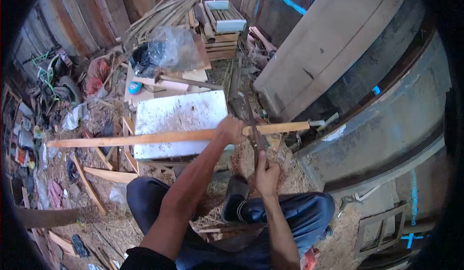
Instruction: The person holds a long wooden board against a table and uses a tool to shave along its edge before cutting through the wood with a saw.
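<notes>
A long, light-coloured wooden strip [179, 136] lies across a white board [181, 108], its two ends reaching well past the board. My left hand [231, 130] is closed around the strip at the board's right edge. Just right of it, a dark, long-bladed hand tool [252, 120] crosses the strip, its far end pointing away from me. My right hand [267, 175] grips the near end of this tool, thumb stretched along it. Whether the tool is a machete or a saw, I cannot tell.
Behind the white board lie a hammer [188, 80], a blue-and-pink round item [135, 87] and a clear plastic bag [169, 47]. Wooden sticks [164, 16] are piled at the back beside a slatted crate [222, 45]. Large wooden panels [333, 47] lean at right. Shavings and scraps cover the floor.
</notes>
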### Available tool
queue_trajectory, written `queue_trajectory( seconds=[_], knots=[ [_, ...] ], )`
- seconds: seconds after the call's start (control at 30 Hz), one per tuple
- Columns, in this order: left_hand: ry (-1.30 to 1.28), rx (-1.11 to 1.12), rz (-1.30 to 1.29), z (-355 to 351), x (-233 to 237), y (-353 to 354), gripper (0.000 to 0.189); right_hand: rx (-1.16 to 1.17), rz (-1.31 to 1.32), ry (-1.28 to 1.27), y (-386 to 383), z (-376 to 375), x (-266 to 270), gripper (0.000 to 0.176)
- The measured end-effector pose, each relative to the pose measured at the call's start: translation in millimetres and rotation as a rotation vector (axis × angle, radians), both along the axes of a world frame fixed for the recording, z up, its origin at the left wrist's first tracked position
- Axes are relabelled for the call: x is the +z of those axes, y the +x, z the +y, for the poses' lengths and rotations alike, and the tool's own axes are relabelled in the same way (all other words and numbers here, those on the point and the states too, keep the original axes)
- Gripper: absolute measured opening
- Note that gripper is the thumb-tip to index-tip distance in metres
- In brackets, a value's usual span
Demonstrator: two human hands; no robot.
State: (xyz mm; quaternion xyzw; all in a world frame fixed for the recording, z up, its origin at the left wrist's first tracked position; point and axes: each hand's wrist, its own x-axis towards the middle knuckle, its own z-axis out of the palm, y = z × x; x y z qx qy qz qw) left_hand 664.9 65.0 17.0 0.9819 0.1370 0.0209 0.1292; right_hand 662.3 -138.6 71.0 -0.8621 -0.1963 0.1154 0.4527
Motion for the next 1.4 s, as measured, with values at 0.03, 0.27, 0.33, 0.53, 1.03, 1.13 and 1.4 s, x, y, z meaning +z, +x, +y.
queue_trajectory(
  seconds=[0.03,0.27,0.33,0.53,1.03,1.13,1.4],
  knots=[
    [-0.054,-0.036,0.000,2.4,-8.2,3.6,0.034,0.007,-0.004,0.006,5.7,1.6,-0.4,0.054],
    [-0.030,0.016,0.000,-2.1,-6.1,2.4,0.029,0.031,0.026,0.140,-4.0,-14.5,-45.1,0.055],
    [-0.058,-0.037,-0.117,0.1,-4.4,0.1,0.029,0.034,0.069,0.374,-4.4,-15.5,-88.8,0.050],
    [-0.055,0.039,0.046,-4.9,15.3,-0.5,0.032,0.030,0.043,0.242,7.0,-11.4,-29.8,0.057],
    [-0.047,0.008,0.017,-1.9,-17.8,6.1,0.040,0.029,0.184,-0.113,-34.0,-89.7,71.7,0.054],
    [-0.014,-0.030,-0.011,-2.1,-11.5,1.8,0.041,0.072,0.022,-0.141,-30.0,-68.1,68.3,0.052],
    [-0.013,0.009,0.115,-7.5,0.1,2.9,0.032,0.015,-0.309,0.231,26.2,48.6,-5.0,0.044]
  ],
)
